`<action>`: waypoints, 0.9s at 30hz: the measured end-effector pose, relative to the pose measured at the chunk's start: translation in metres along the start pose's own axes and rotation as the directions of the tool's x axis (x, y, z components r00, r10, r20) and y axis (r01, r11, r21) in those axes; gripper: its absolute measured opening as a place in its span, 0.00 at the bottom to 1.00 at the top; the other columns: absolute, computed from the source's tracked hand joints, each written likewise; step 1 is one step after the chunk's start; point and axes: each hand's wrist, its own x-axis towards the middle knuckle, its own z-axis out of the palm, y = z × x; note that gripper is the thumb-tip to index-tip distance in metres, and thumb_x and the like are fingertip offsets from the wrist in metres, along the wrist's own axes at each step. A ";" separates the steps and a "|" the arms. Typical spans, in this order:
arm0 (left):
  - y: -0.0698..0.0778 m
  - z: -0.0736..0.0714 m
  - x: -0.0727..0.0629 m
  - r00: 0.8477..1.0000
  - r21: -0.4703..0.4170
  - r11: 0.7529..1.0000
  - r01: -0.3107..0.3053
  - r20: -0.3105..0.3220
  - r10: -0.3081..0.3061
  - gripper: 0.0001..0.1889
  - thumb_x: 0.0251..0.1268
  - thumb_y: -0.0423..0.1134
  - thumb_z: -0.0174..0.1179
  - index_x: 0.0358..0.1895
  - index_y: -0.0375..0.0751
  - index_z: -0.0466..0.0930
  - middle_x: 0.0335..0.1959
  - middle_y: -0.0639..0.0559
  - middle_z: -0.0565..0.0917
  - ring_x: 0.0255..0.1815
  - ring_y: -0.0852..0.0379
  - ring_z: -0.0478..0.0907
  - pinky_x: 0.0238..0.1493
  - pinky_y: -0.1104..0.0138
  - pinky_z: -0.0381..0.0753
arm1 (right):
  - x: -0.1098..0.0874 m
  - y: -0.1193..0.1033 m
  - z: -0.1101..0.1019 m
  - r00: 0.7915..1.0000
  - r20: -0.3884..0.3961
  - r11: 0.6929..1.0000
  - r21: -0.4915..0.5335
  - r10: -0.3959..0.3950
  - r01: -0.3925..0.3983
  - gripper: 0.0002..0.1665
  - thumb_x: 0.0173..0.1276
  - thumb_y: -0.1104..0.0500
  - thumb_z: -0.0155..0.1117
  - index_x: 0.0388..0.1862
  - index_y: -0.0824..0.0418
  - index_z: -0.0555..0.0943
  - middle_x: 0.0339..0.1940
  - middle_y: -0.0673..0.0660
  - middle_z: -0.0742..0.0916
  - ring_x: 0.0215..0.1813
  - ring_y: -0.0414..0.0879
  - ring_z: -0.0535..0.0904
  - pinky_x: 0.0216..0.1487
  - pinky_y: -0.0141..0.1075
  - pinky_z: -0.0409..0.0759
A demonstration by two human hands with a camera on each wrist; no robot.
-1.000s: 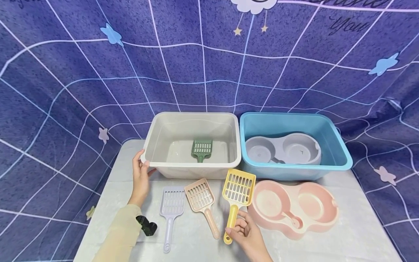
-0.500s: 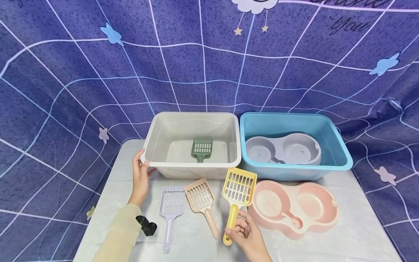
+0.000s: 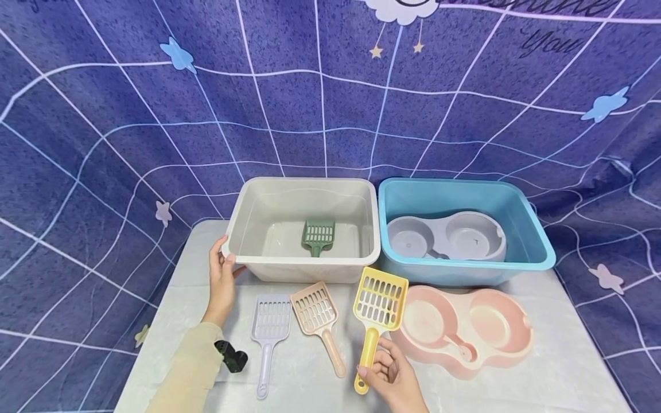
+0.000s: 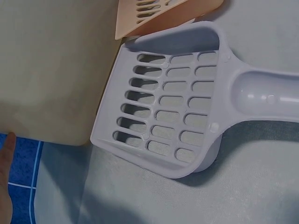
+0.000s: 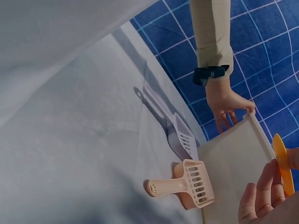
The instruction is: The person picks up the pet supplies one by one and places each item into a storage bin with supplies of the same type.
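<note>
My right hand (image 3: 391,373) holds a yellow litter scoop (image 3: 381,301) by its handle. The scoop is raised above the table, its slotted head in front of the seam between two tubs. My left hand (image 3: 222,282) grips the near left corner of the light grey litter box (image 3: 302,269), thumb over the rim. Inside that box lies a small green slotted scoop (image 3: 318,235). On the table between my hands lie a lavender litter scoop (image 3: 271,321) and a peach litter scoop (image 3: 315,310). The left wrist view shows the lavender scoop (image 4: 210,121) close up.
A blue tub (image 3: 521,265) stands right of the grey box, with a grey double pet bowl (image 3: 441,232) inside. In front of it, a pink double pet bowl (image 3: 465,321) sits on the table (image 3: 568,373). A purple-blue patterned cloth (image 3: 289,103) hangs behind and at both sides.
The yellow scoop and my right hand have shifted slightly to the right and nearer to me. My left hand stays on the grey box, and the other things have not moved.
</note>
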 end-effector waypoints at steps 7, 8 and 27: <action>-0.002 0.000 0.000 1.000 0.000 1.000 0.003 -0.003 -0.003 0.25 0.79 0.34 0.38 0.76 0.47 0.54 0.60 0.48 0.69 0.60 0.46 0.69 0.53 0.64 0.78 | -0.002 0.001 -0.001 1.000 0.003 1.000 0.014 0.002 -0.002 0.42 0.61 0.69 0.69 0.69 0.77 0.58 0.36 0.58 0.84 0.33 0.40 0.80 0.35 0.28 0.80; -0.002 0.000 0.001 1.000 0.000 1.000 0.002 -0.004 -0.002 0.25 0.79 0.33 0.37 0.76 0.47 0.54 0.60 0.49 0.69 0.60 0.45 0.68 0.53 0.64 0.79 | -0.002 0.000 -0.001 1.000 0.004 1.000 0.016 0.000 0.000 0.42 0.61 0.69 0.69 0.69 0.77 0.58 0.36 0.58 0.84 0.33 0.40 0.80 0.35 0.28 0.80; -0.002 -0.001 0.000 1.000 -0.026 1.000 -0.011 -0.001 0.011 0.24 0.78 0.33 0.39 0.74 0.46 0.56 0.58 0.47 0.70 0.56 0.50 0.71 0.52 0.62 0.79 | -0.004 -0.013 0.002 0.999 0.027 0.999 -0.008 -0.037 0.037 0.43 0.59 0.68 0.71 0.68 0.76 0.60 0.37 0.59 0.83 0.35 0.40 0.80 0.37 0.28 0.80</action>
